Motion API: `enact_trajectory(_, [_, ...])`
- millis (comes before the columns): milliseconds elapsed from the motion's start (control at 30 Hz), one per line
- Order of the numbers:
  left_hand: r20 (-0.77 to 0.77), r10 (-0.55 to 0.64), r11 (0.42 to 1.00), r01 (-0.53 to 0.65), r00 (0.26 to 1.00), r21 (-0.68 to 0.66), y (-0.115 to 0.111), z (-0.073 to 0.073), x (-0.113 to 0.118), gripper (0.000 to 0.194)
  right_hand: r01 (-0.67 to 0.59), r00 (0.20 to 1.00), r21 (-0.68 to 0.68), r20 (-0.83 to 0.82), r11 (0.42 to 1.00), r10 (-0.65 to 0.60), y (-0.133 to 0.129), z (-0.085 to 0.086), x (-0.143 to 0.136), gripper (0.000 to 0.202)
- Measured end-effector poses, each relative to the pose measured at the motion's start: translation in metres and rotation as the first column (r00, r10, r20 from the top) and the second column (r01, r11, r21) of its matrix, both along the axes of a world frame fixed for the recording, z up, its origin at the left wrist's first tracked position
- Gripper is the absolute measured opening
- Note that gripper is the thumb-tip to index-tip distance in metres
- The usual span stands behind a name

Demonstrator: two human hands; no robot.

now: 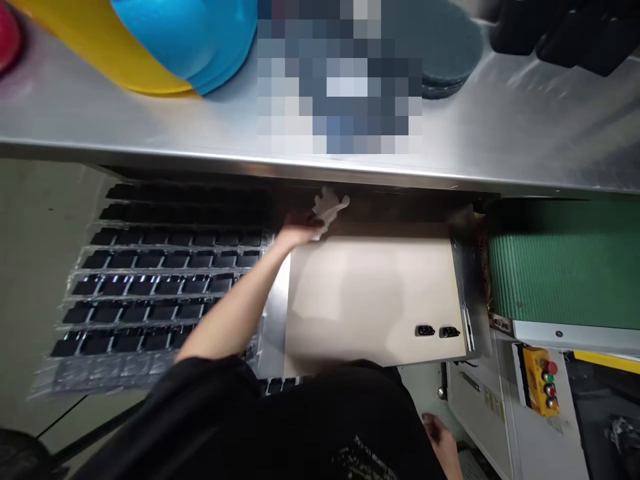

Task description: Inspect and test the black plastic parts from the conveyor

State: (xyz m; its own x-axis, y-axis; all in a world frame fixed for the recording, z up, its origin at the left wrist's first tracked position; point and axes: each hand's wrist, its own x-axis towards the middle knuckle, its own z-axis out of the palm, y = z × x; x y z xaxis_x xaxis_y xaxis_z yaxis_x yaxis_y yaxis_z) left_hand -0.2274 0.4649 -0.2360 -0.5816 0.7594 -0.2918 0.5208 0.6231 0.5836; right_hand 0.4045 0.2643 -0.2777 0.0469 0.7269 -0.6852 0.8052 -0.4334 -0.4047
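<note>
My left hand (303, 229) is closed on a crumpled white cloth (329, 207) at the back left of a beige board (370, 287), below the metal shelf. Motion blurs its fingers a little. My right hand (437, 433) hangs low beside my body at the bottom right, away from the board; its fingers are partly curled and blurred, and whether it holds something does not show. Two small black parts (425, 331) (450, 332) lie side by side near the board's front right corner.
Clear trays (150, 287) hold rows of black pieces at the left. Across the top runs a metal shelf (200, 133) bearing yellow and blue containers (200, 40). A green ribbed belt (565, 267) and a yellow button box (540, 383) stand at the right.
</note>
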Motion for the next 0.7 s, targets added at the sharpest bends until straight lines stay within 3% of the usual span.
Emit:
enact_trajectory(100, [0.053, 0.053, 0.998, -0.052, 0.997, -0.02, -0.054, -0.024, 0.076, 0.032, -0.167, 0.983, 0.056, -0.075, 0.984, 0.17, 0.042, 0.018, -0.036, 0.036])
enact_trajectory(167, [0.113, 0.099, 0.995, -0.095, 0.989, -0.036, -0.087, -0.039, 0.123, 0.042, -0.32, 0.94, 0.12, -0.086, 0.94, 0.331, 0.072, 0.032, -0.075, 0.036])
enact_trajectory(233, [0.189, 0.122, 0.993, -0.119, 0.974, -0.025, -0.114, -0.048, 0.159, 0.049, -0.477, 0.857, 0.182, -0.119, 0.86, 0.501, 0.1, 0.043, -0.123, 0.035])
enact_trajectory(300, [0.273, 0.121, 0.991, -0.131, 0.954, 0.017, -0.135, -0.052, 0.18, 0.052, -0.61, 0.75, 0.244, -0.128, 0.754, 0.649, 0.122, 0.046, -0.176, 0.034])
enact_trajectory(367, [0.339, 0.121, 0.986, -0.151, 0.933, 0.065, -0.15, -0.054, 0.191, 0.048, -0.682, 0.659, 0.324, -0.118, 0.656, 0.743, 0.14, 0.041, -0.227, 0.043])
enact_trajectory(467, [0.35, 0.148, 0.975, -0.197, 0.925, 0.107, -0.162, -0.056, 0.197, 0.042, -0.732, 0.591, 0.401, -0.026, 0.551, 0.806, 0.163, 0.022, -0.292, 0.062])
enact_trajectory(533, [0.275, 0.178, 0.978, -0.202, 0.945, 0.061, -0.161, -0.058, 0.197, 0.046, -0.76, 0.577, 0.39, 0.033, 0.521, 0.816, 0.18, 0.011, -0.321, 0.053])
enact_trajectory(633, [0.158, 0.217, 0.975, -0.207, 0.963, -0.079, -0.149, -0.061, 0.192, 0.028, -0.768, 0.58, 0.379, 0.068, 0.517, 0.812, 0.202, 0.007, -0.339, 0.034])
enact_trajectory(700, [0.138, 0.238, 0.967, -0.22, 0.962, -0.129, -0.141, -0.06, 0.187, 0.017, -0.722, 0.607, 0.46, 0.065, 0.516, 0.792, 0.211, 0.017, -0.335, 0.034])
